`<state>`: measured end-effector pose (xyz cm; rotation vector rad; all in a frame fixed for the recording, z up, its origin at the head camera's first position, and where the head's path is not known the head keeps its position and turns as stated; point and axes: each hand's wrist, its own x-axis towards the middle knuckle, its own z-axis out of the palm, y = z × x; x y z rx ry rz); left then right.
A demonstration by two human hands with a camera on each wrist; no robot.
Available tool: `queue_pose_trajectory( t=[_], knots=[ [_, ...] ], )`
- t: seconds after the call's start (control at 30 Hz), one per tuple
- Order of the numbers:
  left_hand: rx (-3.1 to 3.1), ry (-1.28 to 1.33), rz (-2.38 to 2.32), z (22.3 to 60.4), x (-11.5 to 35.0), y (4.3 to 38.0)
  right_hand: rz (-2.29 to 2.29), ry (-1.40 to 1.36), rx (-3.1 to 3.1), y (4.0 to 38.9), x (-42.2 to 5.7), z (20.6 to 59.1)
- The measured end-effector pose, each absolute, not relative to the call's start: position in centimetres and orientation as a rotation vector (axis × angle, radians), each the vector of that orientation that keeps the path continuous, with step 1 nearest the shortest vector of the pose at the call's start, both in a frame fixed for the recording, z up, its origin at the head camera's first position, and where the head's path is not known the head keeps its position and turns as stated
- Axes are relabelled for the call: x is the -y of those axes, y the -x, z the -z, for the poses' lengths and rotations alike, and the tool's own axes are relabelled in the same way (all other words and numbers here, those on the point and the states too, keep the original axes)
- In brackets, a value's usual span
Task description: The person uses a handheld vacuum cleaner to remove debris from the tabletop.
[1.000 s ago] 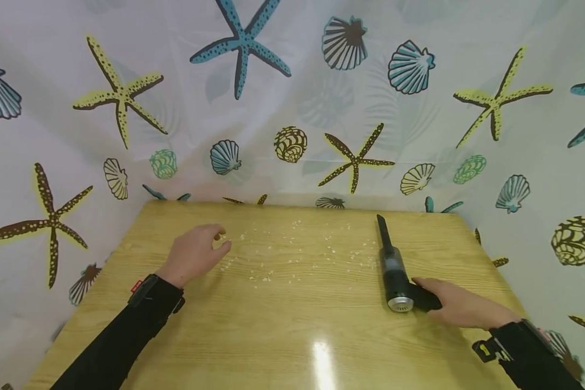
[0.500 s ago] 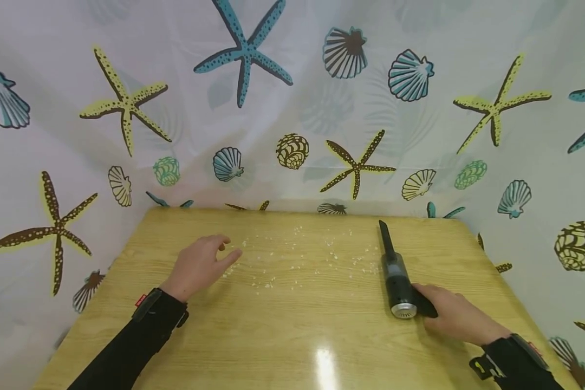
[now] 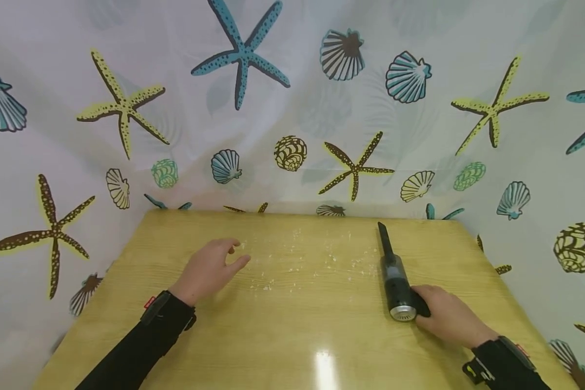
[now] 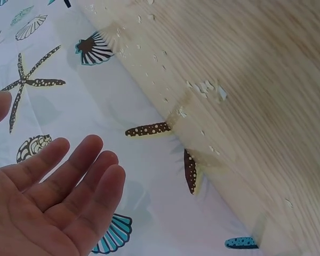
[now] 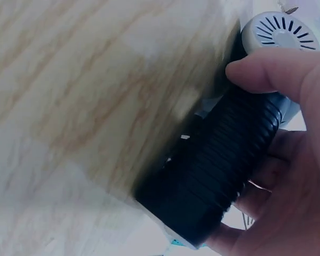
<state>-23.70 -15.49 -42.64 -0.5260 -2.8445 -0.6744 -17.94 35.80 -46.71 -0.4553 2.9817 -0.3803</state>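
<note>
- Several fingers [image 5: 271, 172] of your right hand [image 3: 448, 318] run partly out of sight behind a ribbed black handle [image 5: 213, 165]; clamped on it, thumb [image 5: 261, 72] opposite.
- Black handheld vacuum [image 3: 395, 281], silver-ended: just left of that hand, slim nozzle [image 3: 385, 238] pointing away from you; contact with yellowish wooden table [image 3: 253, 336] hard to tell.
- Your left hand [image 3: 209, 272]: relaxed, thumb and fingers apart; thumb cut off in its wrist view.
- Tiny white flakes [image 4: 222, 92] scattered between hand and vacuum, shapes mostly indistinct.
</note>
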Motion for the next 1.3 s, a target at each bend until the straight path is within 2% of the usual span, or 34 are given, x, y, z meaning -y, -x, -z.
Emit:
queue_pose_trajectory(
  t=[0.2,0.43,0.9,1.3],
  knots=[
    [2.812,0.584,0.648,42.2,14.3,24.3,0.384,0.54,-3.019,18.1,-35.8,46.6],
    [2.733,0.731,0.58,41.4,11.5,24.4,0.519,0.476,-3.023,16.7,-35.5,45.5],
    [2.541,1.144,0.391,36.9,1.7,25.6,0.803,0.527,-2.982,15.8,-34.3,40.0],
    [2.309,1.538,0.418,35.5,-4.9,23.9,0.878,0.344,-3.038,13.9,-32.3,37.1]
  ],
)
